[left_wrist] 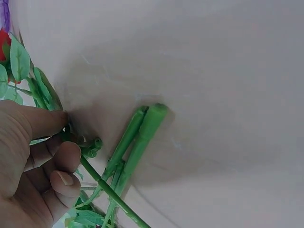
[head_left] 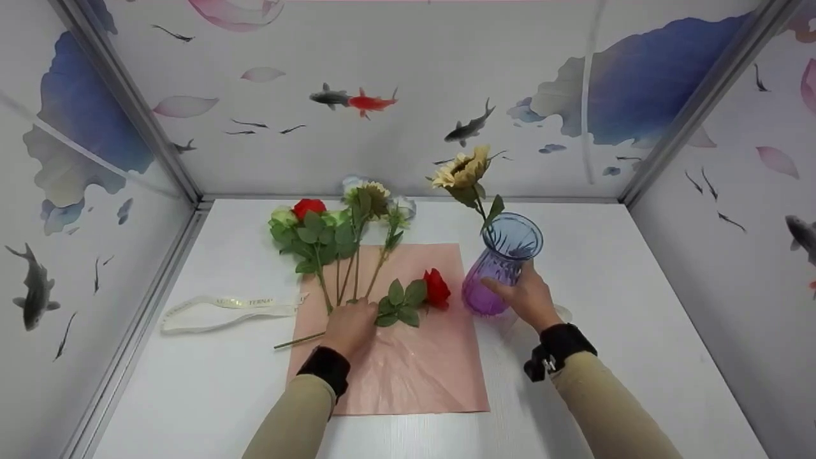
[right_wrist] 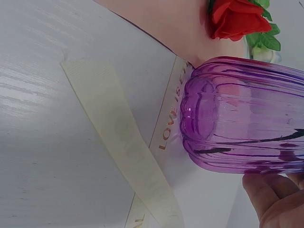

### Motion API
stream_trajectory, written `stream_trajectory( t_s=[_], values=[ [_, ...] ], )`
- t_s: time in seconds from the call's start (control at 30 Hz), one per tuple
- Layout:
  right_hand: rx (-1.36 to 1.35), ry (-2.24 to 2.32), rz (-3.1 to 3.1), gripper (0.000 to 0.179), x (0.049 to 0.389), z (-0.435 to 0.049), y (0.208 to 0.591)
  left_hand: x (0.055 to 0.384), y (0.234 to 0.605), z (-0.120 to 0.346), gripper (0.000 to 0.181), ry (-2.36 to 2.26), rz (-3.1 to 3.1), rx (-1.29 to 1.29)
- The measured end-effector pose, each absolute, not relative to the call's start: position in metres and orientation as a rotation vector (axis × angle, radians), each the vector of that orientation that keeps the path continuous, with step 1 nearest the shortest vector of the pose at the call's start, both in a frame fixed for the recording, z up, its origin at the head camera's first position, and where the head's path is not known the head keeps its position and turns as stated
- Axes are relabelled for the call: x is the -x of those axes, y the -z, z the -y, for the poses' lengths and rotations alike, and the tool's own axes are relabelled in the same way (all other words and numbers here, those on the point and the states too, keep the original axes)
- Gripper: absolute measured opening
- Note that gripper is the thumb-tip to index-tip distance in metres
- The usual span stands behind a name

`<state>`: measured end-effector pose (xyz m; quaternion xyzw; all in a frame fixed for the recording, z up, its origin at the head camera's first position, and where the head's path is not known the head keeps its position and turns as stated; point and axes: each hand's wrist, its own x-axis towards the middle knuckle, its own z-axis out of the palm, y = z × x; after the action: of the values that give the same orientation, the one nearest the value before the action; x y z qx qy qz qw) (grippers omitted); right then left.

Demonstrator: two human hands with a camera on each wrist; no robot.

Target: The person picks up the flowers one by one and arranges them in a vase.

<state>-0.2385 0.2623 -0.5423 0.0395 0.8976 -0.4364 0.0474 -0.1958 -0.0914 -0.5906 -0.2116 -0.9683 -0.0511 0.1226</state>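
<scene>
My left hand (head_left: 352, 326) pinches the stem of a red rose (head_left: 437, 290), which lies crosswise over the pink wrapping paper (head_left: 414, 379). In the left wrist view, thumb and fingers meet on the green stem (left_wrist: 114, 195), with cut ends of other stems (left_wrist: 142, 137) beside it. My right hand (head_left: 530, 296) grips a glass vase (head_left: 486, 287), blue at the rim and purple below, at the paper's right edge. A pale yellow sunflower (head_left: 464, 172) leans out of the vase to the upper left. The right wrist view shows fingers against the vase's purple side.
Several roses and other flowers (head_left: 325, 237) lie at the paper's upper left, heads toward the back wall. A cream lettered ribbon (head_left: 191, 324) loops out on the left; ribbon (right_wrist: 114, 123) also lies near the vase's base. Printed walls (head_left: 408, 153) enclose the white table (head_left: 612, 306).
</scene>
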Motion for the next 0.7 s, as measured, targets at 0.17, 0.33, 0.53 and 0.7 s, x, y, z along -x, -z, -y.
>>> stream_trajectory(
  t_s=[0.17, 0.33, 0.53, 0.7],
  values=[
    [-0.125, 1.329, -2.728, 0.12, 0.239, -0.262, 0.542, 0.198, 0.581, 0.093, 0.009, 0.225, 2.893, 0.587],
    [-0.117, 1.331, -2.733, 0.12, 0.238, -0.264, 0.541, 0.199, 0.565, 0.092, 0.009, 0.251, 2.911, 0.568],
    [-0.126, 1.348, -2.719, 0.122, 0.238, -0.264, 0.541, 0.202, 0.547, 0.089, 0.011, 0.28, 2.873, 0.568],
    [-0.137, 1.371, -2.689, 0.121, 0.239, -0.262, 0.542, 0.202, 0.531, 0.087, 0.007, 0.339, 2.831, 0.549]
  ],
)
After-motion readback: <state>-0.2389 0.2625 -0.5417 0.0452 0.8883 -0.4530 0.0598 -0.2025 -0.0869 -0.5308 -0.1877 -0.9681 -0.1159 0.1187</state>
